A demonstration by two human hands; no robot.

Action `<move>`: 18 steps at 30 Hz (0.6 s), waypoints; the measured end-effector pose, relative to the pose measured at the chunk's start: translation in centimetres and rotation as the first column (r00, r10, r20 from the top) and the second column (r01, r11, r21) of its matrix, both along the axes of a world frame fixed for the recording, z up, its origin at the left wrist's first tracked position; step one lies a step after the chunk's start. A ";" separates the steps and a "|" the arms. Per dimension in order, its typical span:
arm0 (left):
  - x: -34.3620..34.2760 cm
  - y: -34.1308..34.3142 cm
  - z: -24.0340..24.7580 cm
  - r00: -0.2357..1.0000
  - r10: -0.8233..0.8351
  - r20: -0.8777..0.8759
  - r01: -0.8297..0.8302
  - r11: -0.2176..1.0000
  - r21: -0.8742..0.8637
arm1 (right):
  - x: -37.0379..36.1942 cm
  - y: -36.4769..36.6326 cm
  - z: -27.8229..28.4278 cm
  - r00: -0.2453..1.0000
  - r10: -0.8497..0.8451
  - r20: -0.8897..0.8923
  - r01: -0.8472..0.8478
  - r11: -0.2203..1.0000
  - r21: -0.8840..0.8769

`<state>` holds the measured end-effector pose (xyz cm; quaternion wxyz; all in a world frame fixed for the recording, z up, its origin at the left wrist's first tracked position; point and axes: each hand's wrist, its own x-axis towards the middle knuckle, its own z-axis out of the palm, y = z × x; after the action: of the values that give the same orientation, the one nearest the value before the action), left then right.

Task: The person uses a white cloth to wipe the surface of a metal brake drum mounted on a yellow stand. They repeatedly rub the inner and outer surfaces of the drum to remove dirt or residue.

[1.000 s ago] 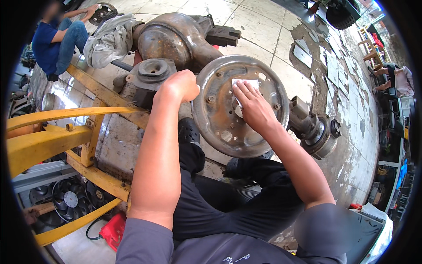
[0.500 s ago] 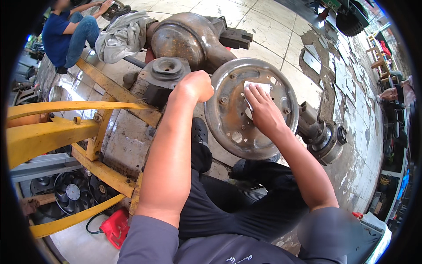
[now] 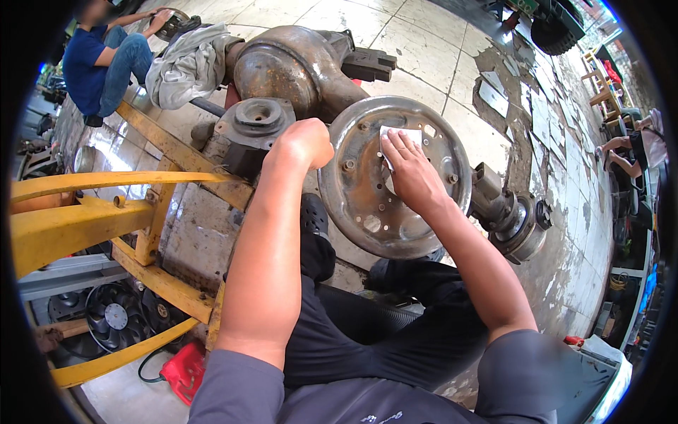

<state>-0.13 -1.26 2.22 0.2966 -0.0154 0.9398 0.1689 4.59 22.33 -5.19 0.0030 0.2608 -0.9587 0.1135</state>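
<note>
Wheel flange: round rusty metal disc (image 3: 367, 205) with bolt holes around its face, mounted on the end of an axle, standing on edge in the middle of the view, just above the person's knees.
Sandpaper: small pale sheet (image 3: 395, 134) lying flat on the upper part of the disc's face, partly under the fingers.
Right hand: right hand (image 3: 413, 173) is spread flat, palm down, pressing the sheet against the disc; fingers point up and away from the person.
Left hand: left hand (image 3: 305, 143) is closed into a fist at the disc's left rim; whether it grips the rim or anything else cannot be told, since only its back shows.
Axle end: grey hub and shaft (image 3: 512, 215) stick out to the right of the disc, above the wet tiled floor (image 3: 452, 49).
Axle housing: bulging rusty brown casing (image 3: 296, 67) sits behind the disc, with a grey cloth (image 3: 187, 63) draped at its left.
Grey block: cast metal part (image 3: 251, 127) with a round top stands just left of the fist.
Yellow frame: painted steel bars (image 3: 92, 212) run along the left side.
Fan: black cooling fan (image 3: 113, 318) lies at lower left, near a red object (image 3: 183, 367).
Other person: someone in a blue shirt (image 3: 92, 60) sits at upper left, well apart.
</note>
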 end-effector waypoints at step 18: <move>0.0 -0.3 -0.5 0.999 -0.044 -0.027 0.043 0.999 -0.029 | 0.0 0.1 -0.5 1.000 -0.023 -0.005 0.023 0.999 -0.024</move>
<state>-0.13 -1.57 1.69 0.2870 0.0033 0.9462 0.1495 4.59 22.41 -5.72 0.0101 0.2499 -0.9602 0.1242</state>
